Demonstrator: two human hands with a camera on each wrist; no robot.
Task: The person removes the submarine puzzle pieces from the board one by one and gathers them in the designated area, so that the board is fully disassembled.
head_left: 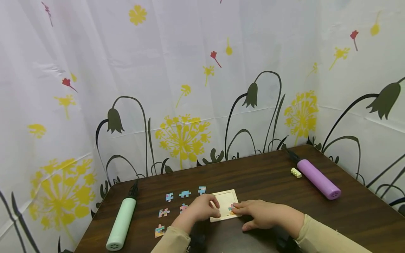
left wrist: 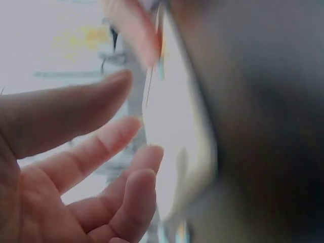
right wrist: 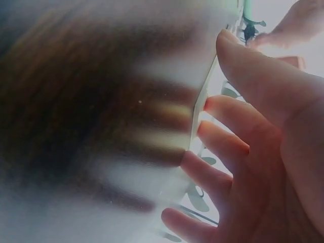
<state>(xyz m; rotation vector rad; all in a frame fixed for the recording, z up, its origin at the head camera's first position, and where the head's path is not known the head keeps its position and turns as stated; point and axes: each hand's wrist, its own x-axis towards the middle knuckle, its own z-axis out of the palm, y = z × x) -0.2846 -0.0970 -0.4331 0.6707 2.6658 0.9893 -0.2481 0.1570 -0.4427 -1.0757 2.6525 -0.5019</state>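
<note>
A shallow wooden puzzle tray [head_left: 224, 197] lies on the dark table, with colourful jigsaw pieces [head_left: 230, 208] at its right side. My right hand [head_left: 262, 213] reaches over that side, its straight fingers touching the pieces and the tray's edge, the thumb held apart. Above the tray's left part is my left hand [head_left: 202, 208], fingers loosely bent and nothing between them. In the left wrist view, the left thumb and fingers [left wrist: 139, 195] are spread beside the pale tray [left wrist: 174, 126]. The right fingers [right wrist: 212, 174] extend along the tray's edge in the right wrist view.
Several loose jigsaw pieces [head_left: 164, 213] lie left of the tray. A mint-green hand pump [head_left: 121, 225] stretches along the table's left side. At the right rear are a purple hand pump [head_left: 319, 179] and a small pale yellow toy block [head_left: 296, 172]. A patterned curtain [head_left: 190, 88] hangs behind.
</note>
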